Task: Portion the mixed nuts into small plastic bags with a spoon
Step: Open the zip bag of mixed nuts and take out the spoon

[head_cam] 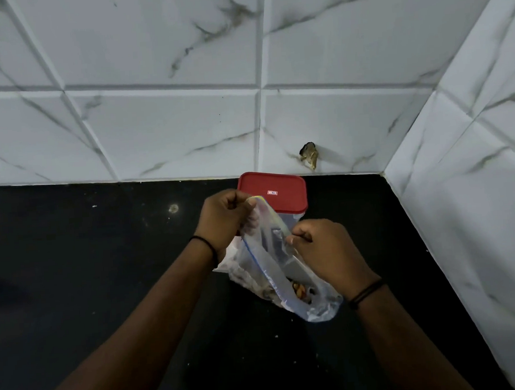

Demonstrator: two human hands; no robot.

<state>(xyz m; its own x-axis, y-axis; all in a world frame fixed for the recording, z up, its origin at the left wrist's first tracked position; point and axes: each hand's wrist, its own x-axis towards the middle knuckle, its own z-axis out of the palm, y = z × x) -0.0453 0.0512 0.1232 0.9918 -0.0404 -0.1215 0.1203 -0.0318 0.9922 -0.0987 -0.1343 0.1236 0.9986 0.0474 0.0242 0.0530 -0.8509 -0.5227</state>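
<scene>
Both forearms reach forward over the dark surface (103, 264), a thin black band on each wrist. The left hand (221, 219) is curled and pinches the far end of the plastic bag's (272, 263) top edge; the right hand (323, 248) is curled too, pinching the near end, so the bag hangs stretched between them above the surface. A few nuts (298, 288) sit low in the bag (brown and orange bits, hard to tell apart through the crinkled film). More clear plastic lies bunched under and behind the bag; I cannot tell what it is. Beyond the hands stands a container with a red lid (275, 193), its body mostly hidden. The tiled wall (185, 124) rises behind.
</scene>
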